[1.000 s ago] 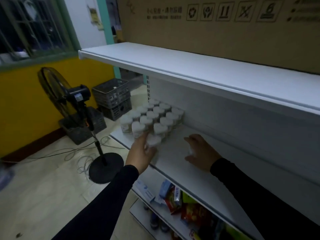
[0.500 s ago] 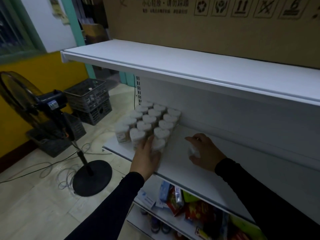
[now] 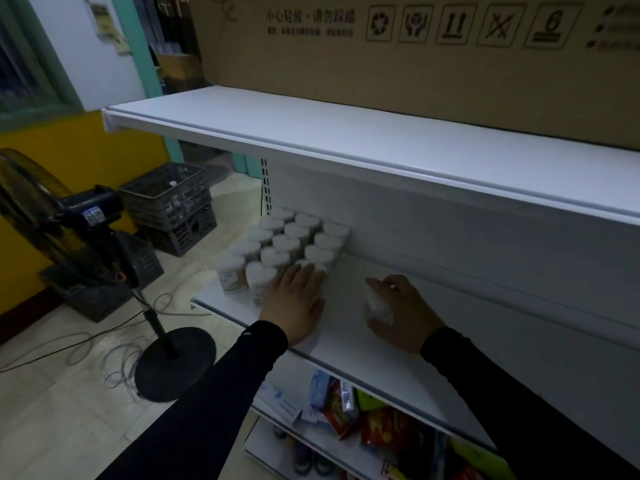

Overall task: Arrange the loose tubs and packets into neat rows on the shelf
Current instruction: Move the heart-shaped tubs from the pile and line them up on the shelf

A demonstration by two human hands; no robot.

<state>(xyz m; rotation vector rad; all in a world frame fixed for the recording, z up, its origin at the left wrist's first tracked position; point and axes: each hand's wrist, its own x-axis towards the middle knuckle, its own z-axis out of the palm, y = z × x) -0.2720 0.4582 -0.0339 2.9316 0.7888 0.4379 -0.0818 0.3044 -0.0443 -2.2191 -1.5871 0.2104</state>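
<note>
Your left hand (image 3: 297,299) lies flat-fingered against the near white heart-lidded plastic tubs (image 3: 287,242) at the white shelf's (image 3: 349,341) left, your right hand (image 3: 398,308) grasping another small tub (image 3: 376,308) just right of them; they look light and tippy, so grab low around the sides.

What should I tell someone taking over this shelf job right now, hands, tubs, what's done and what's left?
Left hand: fingers straight, lying flat against the front of the block of tubs.
Right hand: grips one loose tub on the middle shelf, apart from the block.
Done: heart-lidded tubs stand upright in rows at the shelf's left end.
Left: bring the loose tub to the block and line it up. Packets lie jumbled on the shelf below.
</note>
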